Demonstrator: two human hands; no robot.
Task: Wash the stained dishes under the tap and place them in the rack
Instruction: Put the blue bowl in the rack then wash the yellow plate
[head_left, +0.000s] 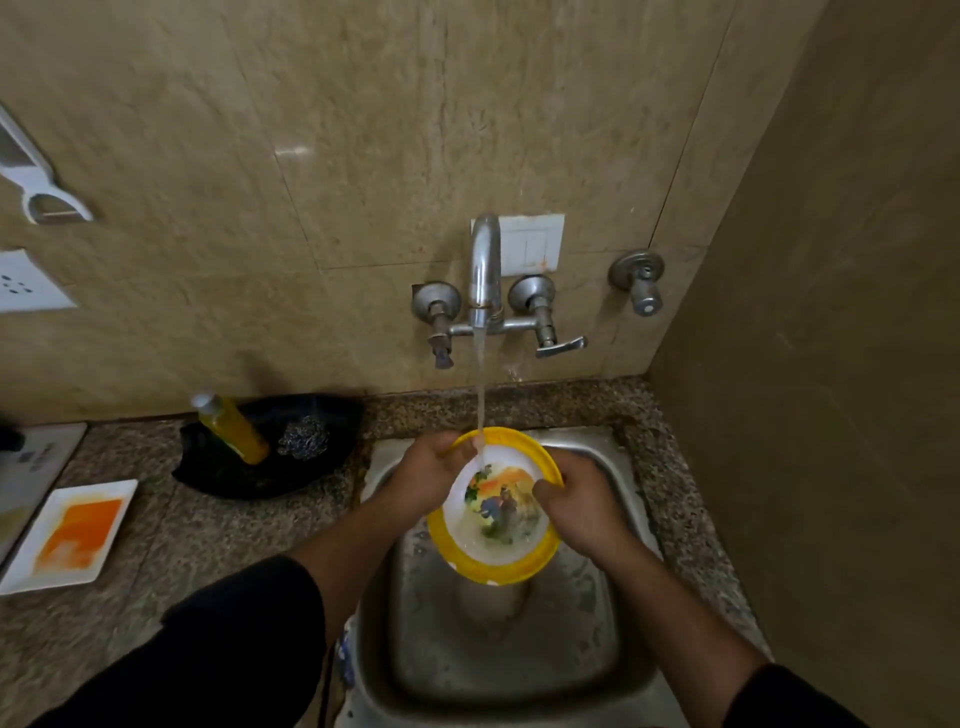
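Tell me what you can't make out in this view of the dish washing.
- Head view, rack: nowhere in frame.
- The yellow-rimmed plate: underside faces away; the left hand and right hand cover parts of its rim.
- Plate's printed picture: blurred, under running water.
- The sink: near end cut off by the bottom edge.

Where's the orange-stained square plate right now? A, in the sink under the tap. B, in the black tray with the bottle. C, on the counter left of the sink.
C: the square plate lies on the counter left of the sink; under the tap is the yellow-rimmed plate.
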